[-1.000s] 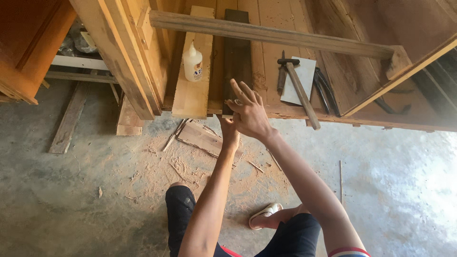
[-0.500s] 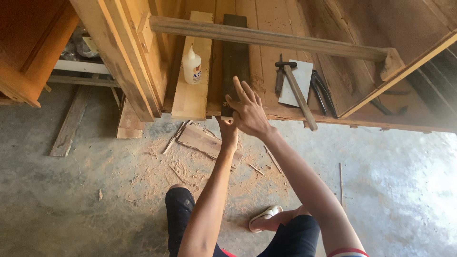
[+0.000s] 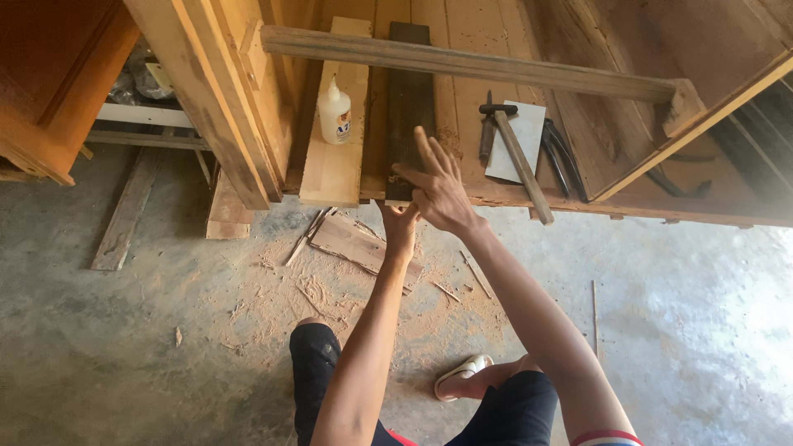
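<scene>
My right hand (image 3: 439, 188) rests with fingers spread on the near end of a dark plank (image 3: 410, 91), thumb on the wood. That plank lies on a wooden workbench (image 3: 462, 49). My left hand (image 3: 400, 225) reaches up just below it, at the plank's end edge. Its fingers are partly hidden by my right hand, so its grip is unclear. A pale plank (image 3: 334, 165) lies to the left with a white glue bottle (image 3: 334, 111) standing on it.
A hammer (image 3: 519, 157) lies on a white sheet (image 3: 524, 132), with dark pincers (image 3: 565, 155) to its right. A long batten (image 3: 479, 64) crosses above the bench. Wood scraps (image 3: 357, 241) and sawdust lie on the concrete floor. A loose board (image 3: 124, 215) lies at left.
Both hands have shifted slightly forward, so my right hand now lies over the dark plank's near end. The fingers stay spread.
</scene>
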